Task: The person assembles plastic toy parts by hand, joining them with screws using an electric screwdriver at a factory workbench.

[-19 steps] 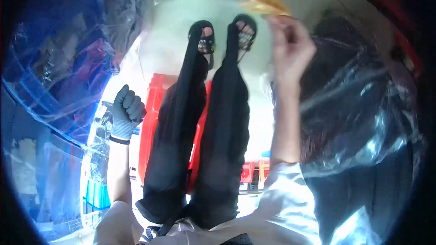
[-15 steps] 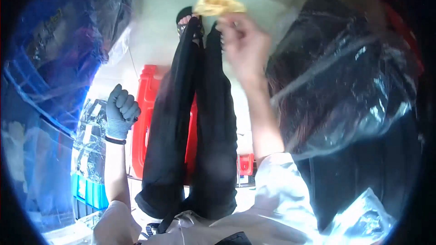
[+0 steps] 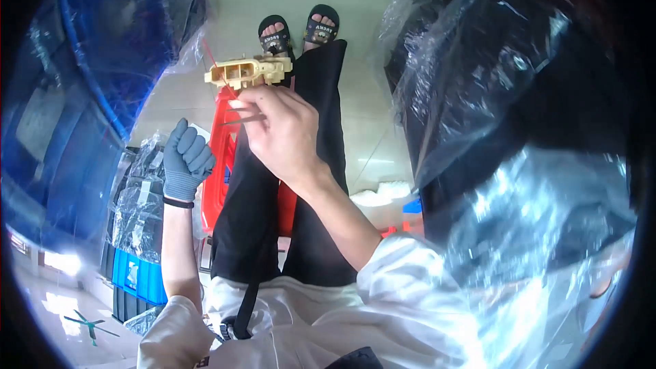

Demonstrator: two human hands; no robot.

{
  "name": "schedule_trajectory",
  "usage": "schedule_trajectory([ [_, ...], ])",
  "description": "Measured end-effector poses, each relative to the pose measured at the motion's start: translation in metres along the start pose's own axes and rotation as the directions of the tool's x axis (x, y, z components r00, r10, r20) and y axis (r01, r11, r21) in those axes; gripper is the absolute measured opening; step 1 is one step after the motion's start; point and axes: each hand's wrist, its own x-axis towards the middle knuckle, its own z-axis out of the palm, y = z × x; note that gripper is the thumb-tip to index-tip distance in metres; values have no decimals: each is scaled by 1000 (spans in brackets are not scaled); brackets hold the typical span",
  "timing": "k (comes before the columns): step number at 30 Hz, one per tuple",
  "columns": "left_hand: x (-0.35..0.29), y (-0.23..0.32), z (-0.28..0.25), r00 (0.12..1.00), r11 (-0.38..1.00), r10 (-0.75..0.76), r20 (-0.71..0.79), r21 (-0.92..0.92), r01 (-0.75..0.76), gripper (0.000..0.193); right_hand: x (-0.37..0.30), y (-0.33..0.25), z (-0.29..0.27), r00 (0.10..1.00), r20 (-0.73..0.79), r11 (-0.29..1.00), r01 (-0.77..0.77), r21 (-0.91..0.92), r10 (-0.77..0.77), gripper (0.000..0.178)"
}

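Observation:
My bare right hand (image 3: 283, 126) is closed, its fingertips at the lower edge of a pale yellow moulded plastic part (image 3: 240, 72) with box-like openings. That part is held out above my knees. A thin red strand (image 3: 217, 67) crosses it and runs to my fingertips. Two narrow dark strips (image 3: 240, 120) stick out beside the fingers; I cannot tell what they are. Off to the left, my left hand (image 3: 186, 154), in a grey knitted glove, is curled into a fist with the thumb upward. Nothing shows in it, and it is apart from the yellow part.
Below the right hand is a red plastic object (image 3: 217, 191), partly behind my black trousers. Clear film covers dark bulky items (image 3: 478, 89) at the right. A blue plastic-wrapped stack (image 3: 109, 34) rises at the left, with a blue crate (image 3: 137, 275) lower down.
My right hand has swung left and nearer to me, bringing the yellow part with it. The view has shifted, and both sandalled feet now show. The left fist keeps its shape.

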Motion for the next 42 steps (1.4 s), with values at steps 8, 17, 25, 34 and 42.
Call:
schedule_trajectory([
  [8, -17, -3, 42, 996, 998, -49, 78, 43, 46, 49, 7, -75, -42, 1000, -22, 995, 13, 95, -11, 17],
  [17, -114, -35, 139, 964, 999, -28, 263, 37, 19, 47, 37, -223, -138, 956, -108, 957, 281, 76, -272, 6],
  [25, -260, 2, 188, 776, 942, 294, 558, -306, -137, 43, 133, -366, -123, 952, 173, 959, 223, 177, -253, 17],
  [34, -291, 66, 316, 551, 894, 414, 725, -438, -96, 41, 327, -364, -29, 950, -10, 940, 308, -148, -313, 26],
  [42, -233, 161, 579, 514, 969, -199, 834, 247, -26, 45, 324, -345, -89, 977, -89, 891, 214, 401, -195, 31],
])
